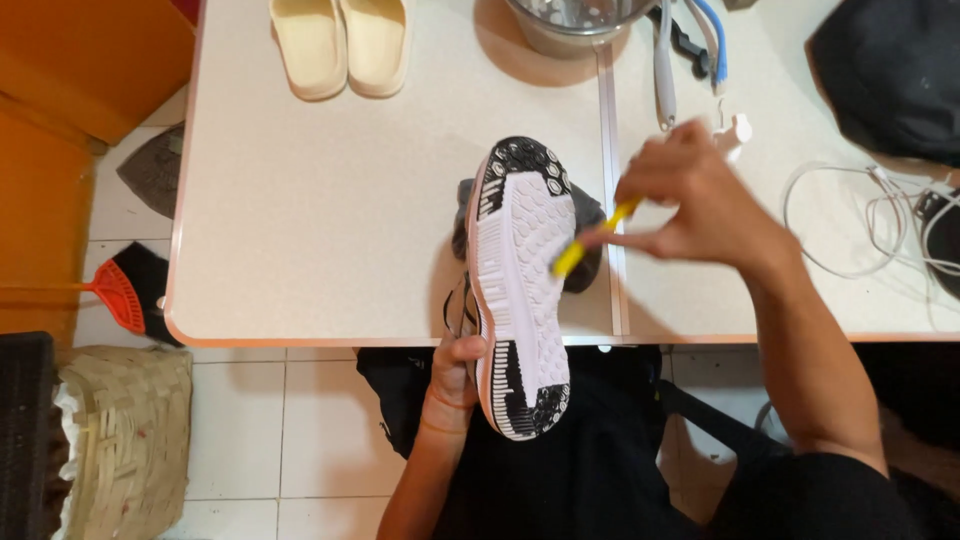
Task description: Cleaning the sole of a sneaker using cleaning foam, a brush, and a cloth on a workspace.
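My left hand point(452, 378) grips a sneaker point(520, 290) from the side, sole turned up; the sole is white with black patches at toe and heel. In my right hand point(690, 195) is a yellow brush point(590, 243), its tip pressed against the middle of the sole. A dark grey cloth point(590, 215) lies under the shoe on the white table point(330, 220).
A pair of cream slippers point(340, 42) sits at the table's back left. A metal pot point(570, 22) and some tools point(690, 45) stand at the back. White cable point(860, 215) and a black bag point(890, 70) lie at right. Below left: a woven basket point(125, 440) and an orange swatter point(112, 295).
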